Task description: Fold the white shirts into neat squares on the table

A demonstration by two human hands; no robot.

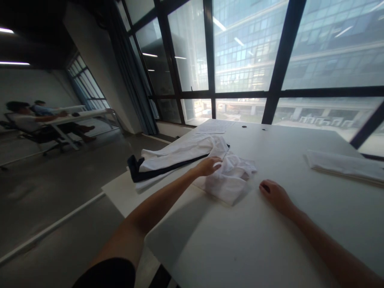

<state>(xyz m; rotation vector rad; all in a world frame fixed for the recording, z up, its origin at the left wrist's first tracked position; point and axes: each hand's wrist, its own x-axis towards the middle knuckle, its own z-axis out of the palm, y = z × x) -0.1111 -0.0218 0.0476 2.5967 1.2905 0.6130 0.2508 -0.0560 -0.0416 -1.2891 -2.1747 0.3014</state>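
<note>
A crumpled white garment (232, 173) lies near the middle of the white table. Over it reaches my left hand (207, 165), its fingers bent and closed on the cloth at the left side. My right hand (276, 196) rests on the tabletop to the right of the garment, apart from it, with curled fingers and nothing visible in them. Beyond my left forearm, more white clothing (177, 151) is laid out, and a dark piece of cloth (162, 173) runs along it and hangs at the table's left edge.
The white table (240, 244) stands against large windows. A folded white cloth stack (345, 166) lies at its right side. White sheets (213, 127) and a round dark cable hole (244, 127) are at the far end. Two people (25, 118) sit at another table on the left.
</note>
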